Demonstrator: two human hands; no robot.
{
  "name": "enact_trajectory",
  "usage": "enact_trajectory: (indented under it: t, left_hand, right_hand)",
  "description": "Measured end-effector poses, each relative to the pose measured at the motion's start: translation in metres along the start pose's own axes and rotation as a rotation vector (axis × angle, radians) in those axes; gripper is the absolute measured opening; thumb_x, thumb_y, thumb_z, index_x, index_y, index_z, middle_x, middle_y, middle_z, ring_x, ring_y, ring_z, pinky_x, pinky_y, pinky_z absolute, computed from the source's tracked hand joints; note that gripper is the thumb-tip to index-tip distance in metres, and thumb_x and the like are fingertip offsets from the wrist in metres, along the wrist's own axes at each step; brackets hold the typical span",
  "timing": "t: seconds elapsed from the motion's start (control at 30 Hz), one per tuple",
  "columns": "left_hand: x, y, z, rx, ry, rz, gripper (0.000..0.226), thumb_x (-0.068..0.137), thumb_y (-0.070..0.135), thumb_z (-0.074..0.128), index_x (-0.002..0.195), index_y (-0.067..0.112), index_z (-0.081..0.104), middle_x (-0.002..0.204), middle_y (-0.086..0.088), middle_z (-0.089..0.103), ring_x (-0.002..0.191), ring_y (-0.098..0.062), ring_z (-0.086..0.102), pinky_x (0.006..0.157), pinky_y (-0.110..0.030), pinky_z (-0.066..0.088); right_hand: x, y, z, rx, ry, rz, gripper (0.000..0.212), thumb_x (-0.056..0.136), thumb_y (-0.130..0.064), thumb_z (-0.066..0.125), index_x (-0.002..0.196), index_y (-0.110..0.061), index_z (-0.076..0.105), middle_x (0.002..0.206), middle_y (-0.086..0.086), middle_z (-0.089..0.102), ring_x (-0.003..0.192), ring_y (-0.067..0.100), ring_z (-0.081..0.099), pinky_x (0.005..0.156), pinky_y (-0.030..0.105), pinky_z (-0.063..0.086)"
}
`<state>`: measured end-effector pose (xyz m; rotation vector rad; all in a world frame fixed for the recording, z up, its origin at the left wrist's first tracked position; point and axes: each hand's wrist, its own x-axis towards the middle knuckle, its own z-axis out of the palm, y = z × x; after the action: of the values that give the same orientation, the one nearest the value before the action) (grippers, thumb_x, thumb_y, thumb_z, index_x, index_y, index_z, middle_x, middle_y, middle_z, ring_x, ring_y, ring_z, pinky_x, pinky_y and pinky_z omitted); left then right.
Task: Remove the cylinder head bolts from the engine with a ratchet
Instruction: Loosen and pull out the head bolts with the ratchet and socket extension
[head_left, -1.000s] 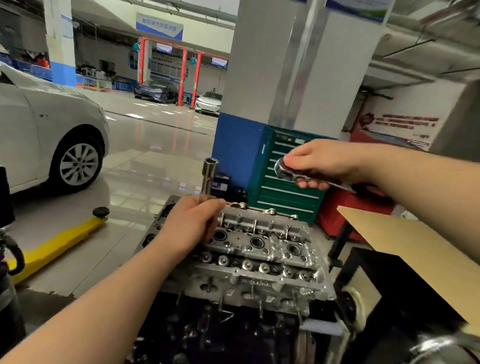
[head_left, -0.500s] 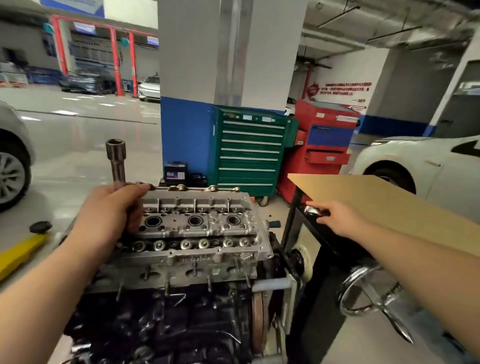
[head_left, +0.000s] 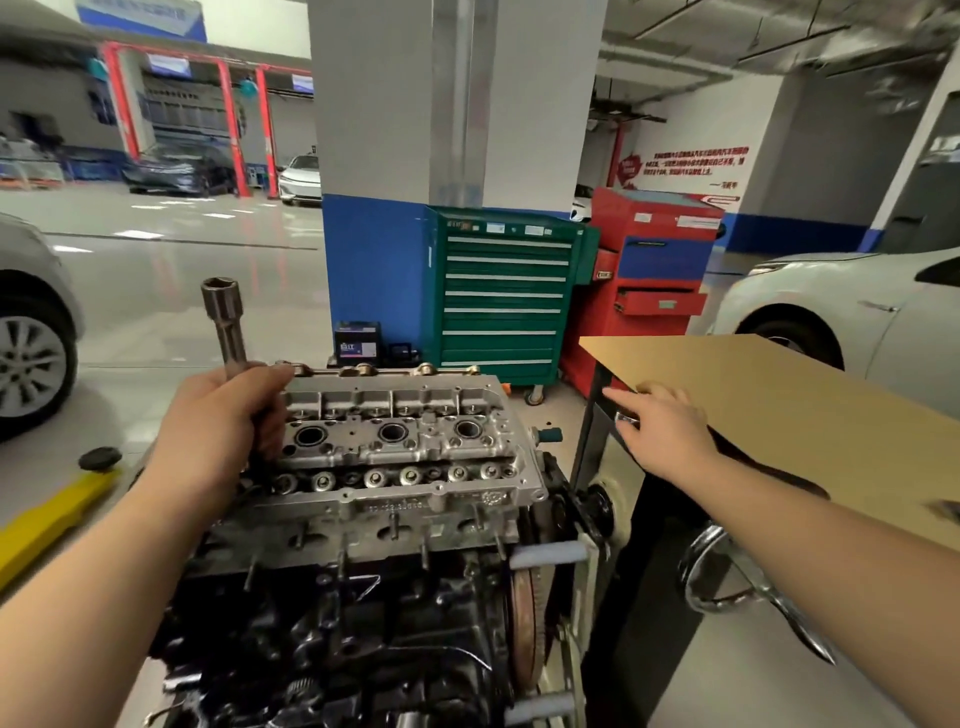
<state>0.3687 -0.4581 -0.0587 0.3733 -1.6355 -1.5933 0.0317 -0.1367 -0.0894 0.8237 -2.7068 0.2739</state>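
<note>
a green tool cabinet (head_left: 503, 301) stands beside a red one (head_left: 652, 291), near a white car (head_left: 852, 306) and what looks like cardboard (head_left: 789, 410).

The cylinder head (head_left: 395, 457) is bare grey aluminium, sitting level atop the dark engine block (head_left: 337, 639). A long steel socket (head_left: 224, 322) stands nearly upright at its left end, hex opening facing up. The ratchet (head_left: 626, 417) shows only as a chrome glint.

Matt cast-metal cylinder head (head_left: 405, 457), glossy floor (head_left: 171, 291)
</note>
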Motion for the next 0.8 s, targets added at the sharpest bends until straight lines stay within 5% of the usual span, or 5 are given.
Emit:
enact_trajectory:
  t: [0.17, 0.3, 0.4, 0.67, 0.8]
  left_hand:
    - [-0.013, 0.024, 0.014, 0.013, 0.095, -0.023, 0.04, 0.095, 0.022, 0.063, 0.061, 0.021, 0.042, 0.051, -0.004, 0.034, 0.047, -0.019, 0.029, 0.051, -0.037, 0.023]
    - [-0.011, 0.081, 0.019, -0.1, 0.101, 0.06, 0.042, 0.092, 0.021, 0.06, 0.055, 0.025, 0.039, 0.049, 0.0, 0.031, 0.045, -0.018, 0.026, 0.047, -0.028, 0.023]
    - [-0.007, 0.114, 0.01, -0.083, -0.007, 0.06, 0.041, 0.086, 0.029, 0.062, 0.054, 0.026, 0.037, 0.052, 0.0, 0.03, 0.047, -0.019, 0.024, 0.046, -0.025, 0.026]
    - [-0.023, 0.083, -0.045, 0.321, -0.126, 0.096, 0.051, 0.105, 0.039, 0.058, 0.076, -0.004, 0.054, 0.066, -0.017, 0.049, 0.06, -0.023, 0.045, 0.063, -0.037, 0.037]
    - [-0.024, 0.06, -0.068, 0.266, -0.001, 0.167, 0.03, 0.103, 0.031, 0.063, 0.095, 0.005, 0.052, 0.081, -0.014, 0.051, 0.071, -0.016, 0.049, 0.069, -0.037, 0.041]
  right_hand:
    - [-0.04, -0.134, -0.029, 0.533, 0.102, -0.333, 0.036, 0.099, -0.028, 0.062, 0.134, -0.032, 0.065, 0.125, -0.018, 0.061, 0.126, 0.008, 0.047, 0.109, 0.034, 0.04]
    - [-0.08, -0.241, -0.044, 0.842, -0.135, -0.473, 0.039, 0.096, -0.045, 0.066, 0.135, -0.037, 0.066, 0.111, -0.038, 0.062, 0.102, -0.017, 0.054, 0.097, 0.019, 0.042]
    - [-0.088, -0.302, -0.05, 1.034, -0.279, -0.566, 0.038, 0.098, -0.044, 0.067, 0.135, -0.033, 0.067, 0.111, -0.031, 0.071, 0.096, -0.015, 0.061, 0.089, 0.014, 0.046]
    - [-0.079, -0.386, -0.03, 1.01, -0.341, -0.569, 0.011, 0.093, -0.036, 0.076, 0.083, -0.035, 0.071, 0.09, -0.012, 0.076, 0.087, 0.005, 0.068, 0.08, 0.034, 0.05]
    - [-0.068, -0.408, -0.02, 0.945, -0.346, -0.675, 0.019, 0.087, -0.027, 0.078, 0.076, -0.036, 0.066, 0.078, -0.024, 0.072, 0.074, -0.011, 0.064, 0.068, 0.019, 0.047]
